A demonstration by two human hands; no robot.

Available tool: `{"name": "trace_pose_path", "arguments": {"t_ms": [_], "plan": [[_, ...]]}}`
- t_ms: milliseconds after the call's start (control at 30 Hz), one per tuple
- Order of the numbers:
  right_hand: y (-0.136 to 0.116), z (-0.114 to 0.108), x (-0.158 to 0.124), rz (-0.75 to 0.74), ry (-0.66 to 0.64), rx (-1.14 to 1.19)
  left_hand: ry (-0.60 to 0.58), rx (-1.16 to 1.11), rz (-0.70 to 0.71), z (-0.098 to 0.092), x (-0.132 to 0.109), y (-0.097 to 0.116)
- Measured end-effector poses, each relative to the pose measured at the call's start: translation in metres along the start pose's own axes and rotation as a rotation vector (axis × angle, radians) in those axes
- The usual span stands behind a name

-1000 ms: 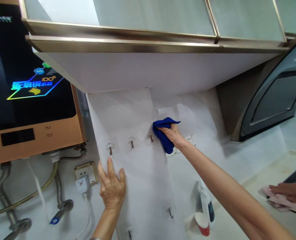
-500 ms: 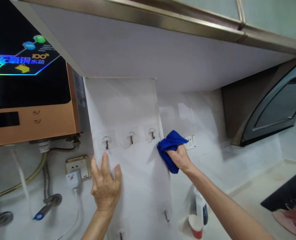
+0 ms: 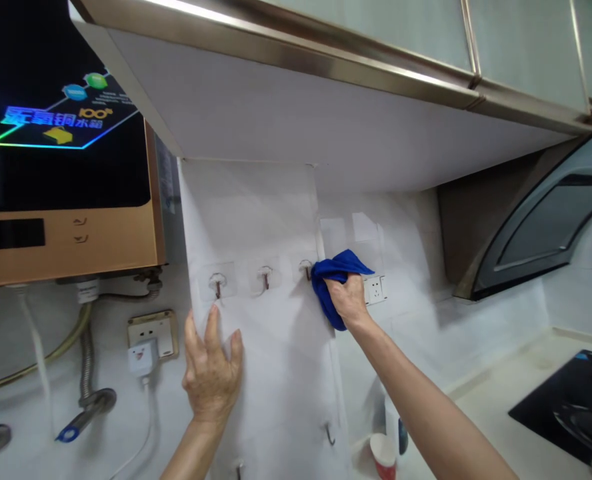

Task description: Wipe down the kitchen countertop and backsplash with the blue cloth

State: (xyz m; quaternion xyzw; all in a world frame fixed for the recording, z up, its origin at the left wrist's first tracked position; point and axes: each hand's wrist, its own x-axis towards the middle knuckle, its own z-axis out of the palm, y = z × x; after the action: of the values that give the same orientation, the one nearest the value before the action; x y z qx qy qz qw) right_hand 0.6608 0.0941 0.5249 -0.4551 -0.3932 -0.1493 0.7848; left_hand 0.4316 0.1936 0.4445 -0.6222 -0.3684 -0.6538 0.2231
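Note:
My right hand (image 3: 347, 299) grips a bunched blue cloth (image 3: 334, 277) and presses it on the white tiled wall (image 3: 276, 220), at the corner beside the rightmost of three small hooks (image 3: 265, 277). My left hand (image 3: 211, 370) lies flat on the same wall panel, fingers spread, just below the leftmost hook (image 3: 218, 287). A white socket (image 3: 375, 289) sits just right of the cloth.
A wall-mounted water heater (image 3: 61, 193) with pipes (image 3: 83, 373) and a plugged socket (image 3: 152, 337) hangs at left. Upper cabinets (image 3: 356, 113) overhang the wall. A range hood (image 3: 546, 227) and black cooktop (image 3: 571, 407) are at right. A spray bottle (image 3: 393, 427) and red-and-white cup (image 3: 383, 455) stand on the counter.
My right hand with the cloth dropped down the wall, then rose back up toward the rightmost hook. My left hand stayed flat on the panel. Another person's hand with a pink cloth left view.

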Motion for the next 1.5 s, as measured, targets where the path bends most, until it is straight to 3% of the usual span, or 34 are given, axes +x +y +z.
{"name": "trace_pose_path", "arguments": {"t_ms": [267,533,667,833,1133,1300,1500], "plan": [[0.013,-0.006,-0.035,-0.060,0.046,-0.036,0.003,0.006,0.005,0.001,0.000,0.000],[0.003,0.005,-0.017,-0.098,0.118,-0.039,0.066,0.046,0.093,0.002,-0.001,-0.003],[0.013,0.000,-0.028,-0.097,0.087,-0.005,0.093,0.047,0.126,0.002,0.000,-0.002],[0.019,0.000,-0.040,-0.155,0.143,-0.036,0.120,0.102,0.122,0.003,-0.001,-0.003],[0.000,0.004,-0.008,-0.179,0.100,-0.073,0.126,0.066,0.149,0.003,0.000,-0.004],[0.017,-0.003,-0.029,-0.141,0.054,-0.044,0.102,0.084,0.116,0.004,0.000,-0.003],[0.022,0.001,-0.035,-0.133,0.141,-0.004,0.173,0.122,0.159,0.002,0.001,-0.002]]}}
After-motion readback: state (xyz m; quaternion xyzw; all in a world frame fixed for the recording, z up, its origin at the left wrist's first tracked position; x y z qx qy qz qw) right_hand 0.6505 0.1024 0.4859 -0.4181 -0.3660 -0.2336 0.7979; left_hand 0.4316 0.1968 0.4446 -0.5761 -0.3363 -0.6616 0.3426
